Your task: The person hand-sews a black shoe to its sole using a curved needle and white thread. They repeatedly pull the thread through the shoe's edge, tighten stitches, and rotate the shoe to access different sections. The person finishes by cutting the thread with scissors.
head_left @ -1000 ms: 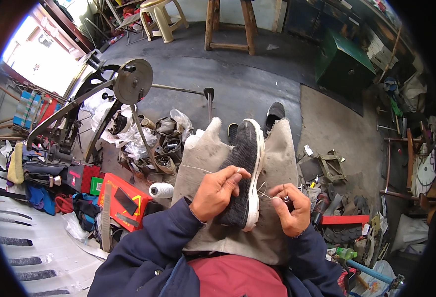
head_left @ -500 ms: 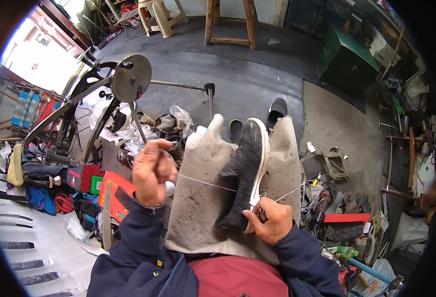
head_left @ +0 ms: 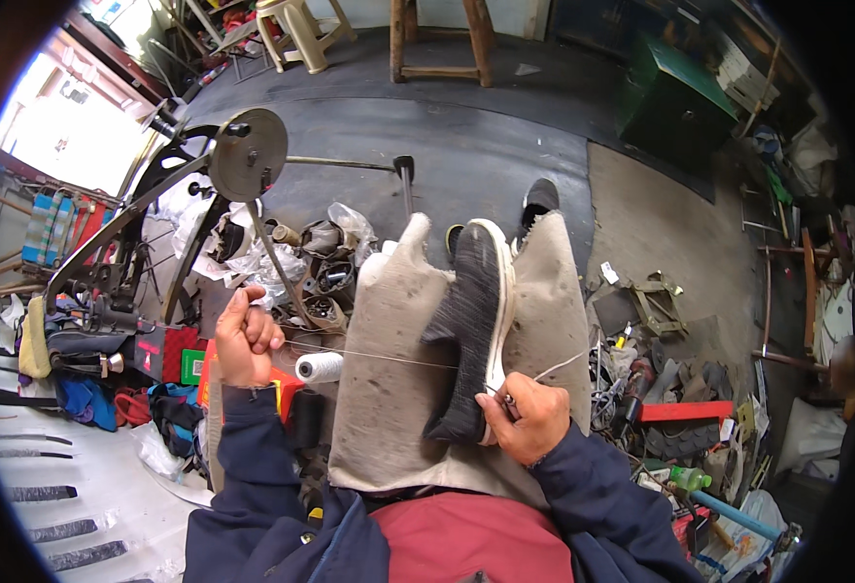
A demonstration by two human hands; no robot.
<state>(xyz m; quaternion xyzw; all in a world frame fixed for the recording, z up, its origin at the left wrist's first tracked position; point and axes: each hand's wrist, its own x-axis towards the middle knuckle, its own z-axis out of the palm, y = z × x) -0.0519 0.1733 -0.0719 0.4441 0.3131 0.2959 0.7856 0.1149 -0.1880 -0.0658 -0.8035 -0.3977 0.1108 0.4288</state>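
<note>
Two bare hands at work on one shoe, seen from the head view; entries as follows:

1. Shoe [head_left: 471,335]: black knit upper with a white sole; lying on its side along the person's lap, toe pointing away; resting on a stained grey apron [head_left: 389,389] spread over both knees.
2. Left hand [head_left: 246,337]: closed in a fist, raised out to the left of the lap; gripping a pale thread [head_left: 389,358] drawn taut from the fist across the apron to the shoe's sole.
3. Right hand [head_left: 527,418]: fingers curled together at the heel end of the shoe, touching the sole edge; pinching a small metal tool, its kind too small to tell; a second strand of thread runs up and right from this hand.
4. Spool of white thread [head_left: 319,366]: just beside the left knee, below the taut thread.
5. Hand-wheel machine [head_left: 246,167]: dark metal frame with a round disc; standing on the floor ahead and left.
6. Green metal box [head_left: 675,102]: far right, well apart from the hands.
7. Wooden stool [head_left: 444,39]: top centre, on the dark floor.
</note>
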